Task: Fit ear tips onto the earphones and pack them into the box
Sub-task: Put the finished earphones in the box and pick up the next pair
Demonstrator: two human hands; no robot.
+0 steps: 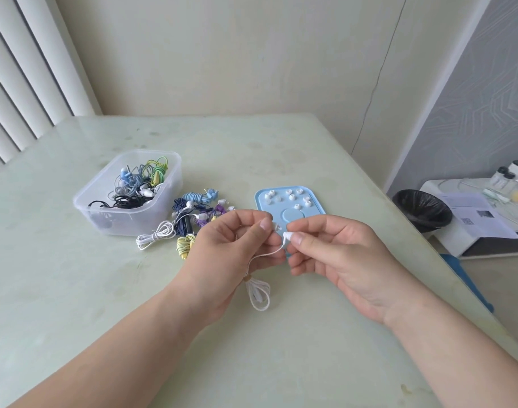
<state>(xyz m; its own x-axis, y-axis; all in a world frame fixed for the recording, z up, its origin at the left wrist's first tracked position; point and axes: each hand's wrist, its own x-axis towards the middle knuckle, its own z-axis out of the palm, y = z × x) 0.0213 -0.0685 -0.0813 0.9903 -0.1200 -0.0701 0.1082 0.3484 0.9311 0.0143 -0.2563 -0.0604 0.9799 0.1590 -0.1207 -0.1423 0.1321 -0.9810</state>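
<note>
Left hand [237, 240] pinches a small white piece, probably a tip [275, 226]. Right hand [340, 254] pinches the earbud [287, 236] nose-to-nose with it, aligned for fitting. Cord [259, 293] hangs below. Tray [293, 214] sits just behind for reach; box [128, 219] stands left.

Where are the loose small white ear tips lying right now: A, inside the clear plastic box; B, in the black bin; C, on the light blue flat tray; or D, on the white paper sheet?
C: the small white ear tips lie scattered on the light blue flat tray, to the right of the clear plastic box.
</note>
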